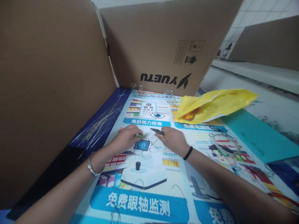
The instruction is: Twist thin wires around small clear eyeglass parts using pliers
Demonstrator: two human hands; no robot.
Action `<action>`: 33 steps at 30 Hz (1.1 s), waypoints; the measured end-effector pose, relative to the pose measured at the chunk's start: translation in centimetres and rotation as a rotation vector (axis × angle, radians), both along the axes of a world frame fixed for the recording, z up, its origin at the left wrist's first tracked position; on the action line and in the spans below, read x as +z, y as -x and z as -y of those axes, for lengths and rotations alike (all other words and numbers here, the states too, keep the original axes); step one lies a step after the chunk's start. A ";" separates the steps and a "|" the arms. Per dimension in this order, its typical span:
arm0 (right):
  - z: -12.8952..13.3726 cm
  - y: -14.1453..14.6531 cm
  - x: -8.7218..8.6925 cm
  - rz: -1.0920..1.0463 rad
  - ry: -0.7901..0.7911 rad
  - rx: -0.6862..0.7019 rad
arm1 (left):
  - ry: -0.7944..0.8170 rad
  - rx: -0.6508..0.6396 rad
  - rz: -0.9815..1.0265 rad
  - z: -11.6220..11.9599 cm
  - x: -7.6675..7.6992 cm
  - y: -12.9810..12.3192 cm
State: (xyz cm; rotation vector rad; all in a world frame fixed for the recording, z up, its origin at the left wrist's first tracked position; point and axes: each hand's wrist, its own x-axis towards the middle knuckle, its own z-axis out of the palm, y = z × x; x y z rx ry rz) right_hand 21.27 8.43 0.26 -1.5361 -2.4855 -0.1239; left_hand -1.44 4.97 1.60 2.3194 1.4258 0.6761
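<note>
My left hand (pixel 127 137), with a silver bangle at the wrist, pinches a small green piece (pixel 140 135) at the centre of the printed sheet (pixel 149 171). To its right, my right hand (pixel 174 139) is closed round pliers (pixel 158 131) whose dark jaws point left toward the green piece, without touching it. Thin bent wires (pixel 149 146) show between and just below the hands. Most of the pliers' handle is hidden in the palm.
Cardboard walls (pixel 151 46) stand behind and at the left. Straight wires (pixel 100 124) lie on the left. Wire clusters (pixel 169 95) sit at the back. A yellow bag (pixel 217 104) and a turquoise sheet (pixel 261 137) lie on the right. A wire coil (pixel 226 144) is nearer.
</note>
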 end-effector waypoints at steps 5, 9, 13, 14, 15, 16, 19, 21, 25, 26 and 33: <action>-0.1 0.1 -0.1 -0.003 -0.002 -0.016 | -0.031 -0.189 -0.084 0.7 0.3 -0.5; -0.1 0.0 0.0 -0.001 0.012 0.002 | -0.063 -0.210 -0.170 0.9 0.6 -0.8; -0.1 0.0 0.3 0.007 0.034 0.004 | -0.063 -0.245 -0.203 1.0 1.5 -0.9; -0.1 0.0 0.4 0.010 0.041 0.001 | -0.064 -0.246 -0.212 1.0 1.6 -0.9; -0.1 0.1 0.5 0.013 0.050 -0.004 | -0.065 -0.244 -0.224 1.0 1.7 -1.0; -0.1 0.1 0.5 0.017 0.059 -0.007 | -0.069 -0.238 -0.241 0.9 1.7 -1.0; 0.0 0.1 0.7 0.023 0.083 -0.010 | -0.063 -0.240 -0.307 0.7 1.7 -1.4; 0.0 0.1 0.7 0.022 0.084 -0.007 | -0.052 -0.253 -0.334 0.5 1.6 -1.7; -0.1 0.1 0.6 0.015 0.063 -0.007 | -0.028 -0.262 -0.304 0.3 1.5 -2.2; -0.1 0.1 0.6 0.014 0.060 -0.008 | -0.019 -0.263 -0.287 0.3 1.5 -2.2; 0.0 0.0 0.8 0.005 0.069 -0.009 | 0.016 -0.321 -0.180 1.1 1.7 -2.3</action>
